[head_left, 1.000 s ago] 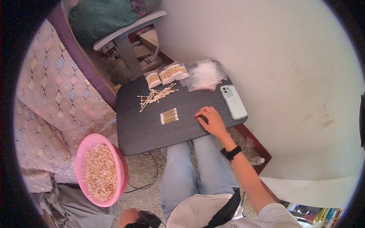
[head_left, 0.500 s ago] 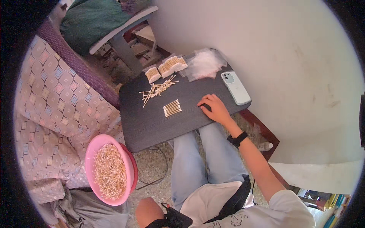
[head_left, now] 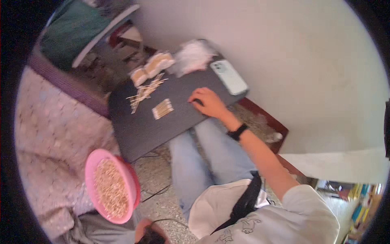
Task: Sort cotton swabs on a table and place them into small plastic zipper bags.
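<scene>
Head view: right hand [head_left: 209,102] flat, fingers spread, just right of stick bundle [head_left: 163,108]; left hand unseen.

the right arm is stretched forward from the lower right, bare from the short sleeve down, with a dark band worn at the wrist. the right hand [head_left: 209,102] is laid palm down, knuckles up, fingers [head_left: 196,101] curled loosely toward the left with the tips pressed low. whether anything is pinched under them cannot be told. the left hand is not seen.
</scene>
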Demonstrator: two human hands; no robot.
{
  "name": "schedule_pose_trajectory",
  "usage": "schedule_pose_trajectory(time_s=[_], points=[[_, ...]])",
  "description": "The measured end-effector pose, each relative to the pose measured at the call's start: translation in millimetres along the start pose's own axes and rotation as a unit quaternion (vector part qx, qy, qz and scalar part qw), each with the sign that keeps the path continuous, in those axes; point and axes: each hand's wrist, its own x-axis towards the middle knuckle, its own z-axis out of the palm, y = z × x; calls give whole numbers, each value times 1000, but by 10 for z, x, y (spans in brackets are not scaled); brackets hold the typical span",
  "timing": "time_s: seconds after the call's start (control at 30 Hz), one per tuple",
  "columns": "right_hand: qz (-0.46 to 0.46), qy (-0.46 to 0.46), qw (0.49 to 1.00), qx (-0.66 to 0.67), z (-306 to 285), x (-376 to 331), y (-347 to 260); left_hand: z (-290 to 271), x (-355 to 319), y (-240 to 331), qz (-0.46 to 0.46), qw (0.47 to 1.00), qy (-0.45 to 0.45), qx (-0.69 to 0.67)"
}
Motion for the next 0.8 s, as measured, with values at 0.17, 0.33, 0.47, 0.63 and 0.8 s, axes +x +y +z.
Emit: schedule_pose_trajectory(time_s=[0.17,0.33,0.47,0.63,0.8], points=[[23,-1,999,39,104,46,-127,22,-228,-399,47,994,20,-97],[42,-3,999,27,44,-14,-107,100,-288,-545,61,987,14,-146],[35,-3,999,25,25,-68,-69,150,-267,-581,51,984,-1,-171],[30,-4,999,29,-23,-59,-93,227,-136,-545,14,984,-23,-176],[-4,16,1000,23,44,35,4,320,95,-285,-38,991,-44,-122]])
